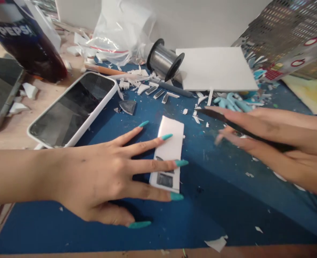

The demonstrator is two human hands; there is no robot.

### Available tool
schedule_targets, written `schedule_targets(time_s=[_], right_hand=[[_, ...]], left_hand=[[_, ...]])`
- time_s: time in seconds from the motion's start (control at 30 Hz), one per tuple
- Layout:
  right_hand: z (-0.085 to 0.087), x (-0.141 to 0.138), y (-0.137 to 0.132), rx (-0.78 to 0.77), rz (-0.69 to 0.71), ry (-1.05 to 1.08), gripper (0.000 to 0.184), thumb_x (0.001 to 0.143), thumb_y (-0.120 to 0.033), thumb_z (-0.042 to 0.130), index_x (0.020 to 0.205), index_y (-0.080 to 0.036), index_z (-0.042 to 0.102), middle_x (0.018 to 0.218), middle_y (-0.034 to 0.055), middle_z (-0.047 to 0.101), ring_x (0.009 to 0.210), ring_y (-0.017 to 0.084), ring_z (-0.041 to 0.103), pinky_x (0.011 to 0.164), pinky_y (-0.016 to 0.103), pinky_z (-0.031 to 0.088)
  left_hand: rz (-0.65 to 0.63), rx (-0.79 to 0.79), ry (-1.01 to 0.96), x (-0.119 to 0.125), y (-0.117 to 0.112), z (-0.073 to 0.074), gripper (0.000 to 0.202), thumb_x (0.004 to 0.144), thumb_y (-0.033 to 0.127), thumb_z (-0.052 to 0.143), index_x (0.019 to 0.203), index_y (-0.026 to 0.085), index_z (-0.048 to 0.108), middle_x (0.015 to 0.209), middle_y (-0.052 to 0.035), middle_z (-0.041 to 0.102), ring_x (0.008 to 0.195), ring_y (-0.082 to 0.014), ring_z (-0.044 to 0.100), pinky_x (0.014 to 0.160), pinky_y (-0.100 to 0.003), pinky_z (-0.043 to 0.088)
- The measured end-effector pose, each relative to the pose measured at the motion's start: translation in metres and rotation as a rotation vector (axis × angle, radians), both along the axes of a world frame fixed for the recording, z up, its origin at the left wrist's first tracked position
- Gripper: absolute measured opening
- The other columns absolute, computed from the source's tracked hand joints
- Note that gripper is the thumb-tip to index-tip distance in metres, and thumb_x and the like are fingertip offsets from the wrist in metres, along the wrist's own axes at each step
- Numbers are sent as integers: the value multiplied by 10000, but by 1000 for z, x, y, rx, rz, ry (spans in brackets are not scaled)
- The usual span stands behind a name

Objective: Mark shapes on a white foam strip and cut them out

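My left hand (pixel 102 179) lies flat with fingers spread, pressing a small white foam strip (pixel 169 138) onto the blue cutting mat (pixel 228 204). The strip bears grey printed patches near its lower end. My right hand (pixel 279 143) comes in from the right, fingers closed round a thin black blade-like tool (pixel 223 120) whose tip points left toward the strip. The tool tip hovers a short way right of the strip, not touching it. The right fingers are partly blurred.
A phone in a white case (pixel 72 107) lies left of the strip, another device (pixel 0 89) at far left. A Pepsi bottle (pixel 27 39), wire spool (pixel 164 62), white foam board (pixel 217 68), plastic bag (pixel 118 32), turquoise scissors (pixel 232 102) and white scraps crowd the back.
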State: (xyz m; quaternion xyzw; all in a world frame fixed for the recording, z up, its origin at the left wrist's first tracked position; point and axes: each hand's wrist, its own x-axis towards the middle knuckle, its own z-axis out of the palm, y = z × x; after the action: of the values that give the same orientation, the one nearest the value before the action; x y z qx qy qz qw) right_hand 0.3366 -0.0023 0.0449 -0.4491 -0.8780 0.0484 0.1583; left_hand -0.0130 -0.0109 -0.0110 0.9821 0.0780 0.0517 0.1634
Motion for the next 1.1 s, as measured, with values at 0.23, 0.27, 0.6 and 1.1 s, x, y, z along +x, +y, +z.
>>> schedule_targets(time_s=[0.23, 0.27, 0.6, 1.1], right_hand=[[-19, -31, 32, -470, 212, 229, 720, 900, -373, 814, 1545, -484, 514, 1530, -9, 591, 1321, 281, 613, 702, 193, 601], [-22, -31, 35, -500, 210, 250, 749, 877, -351, 837, 1540, -485, 517, 1553, -18, 573, 1387, 291, 566, 785, 215, 616], [-47, -30, 34, -620, 43, 418, 810, 745, -454, 918, 1481, -499, 581, 1497, 5, 621, 1443, 341, 535, 959, 410, 630], [-50, -74, -12, -425, -215, 589, 800, 800, -303, 774, 1567, -325, 550, 1380, 65, 673, 1241, 254, 671, 815, 269, 639]], left_hand=[[-70, -6, -3, 3, 1, 6, 531, 1030, 443, 648, 1544, 338, 569, 1708, -19, 364, 1617, -396, 214, 1278, -713, 208], [-63, -6, 0, 3, 0, 6, 539, 1031, 439, 646, 1554, 341, 557, 1710, -21, 361, 1614, -402, 217, 1272, -714, 224], [-61, 168, -26, 3, -1, 9, 569, 1072, 452, 557, 1622, 374, 436, 1742, 2, 316, 1603, -395, 296, 1250, -672, 332], [39, 556, -468, 5, -24, -4, 311, 1024, 429, 565, 856, 317, 802, 1311, 54, 707, 957, -197, 615, 842, -324, 585]])
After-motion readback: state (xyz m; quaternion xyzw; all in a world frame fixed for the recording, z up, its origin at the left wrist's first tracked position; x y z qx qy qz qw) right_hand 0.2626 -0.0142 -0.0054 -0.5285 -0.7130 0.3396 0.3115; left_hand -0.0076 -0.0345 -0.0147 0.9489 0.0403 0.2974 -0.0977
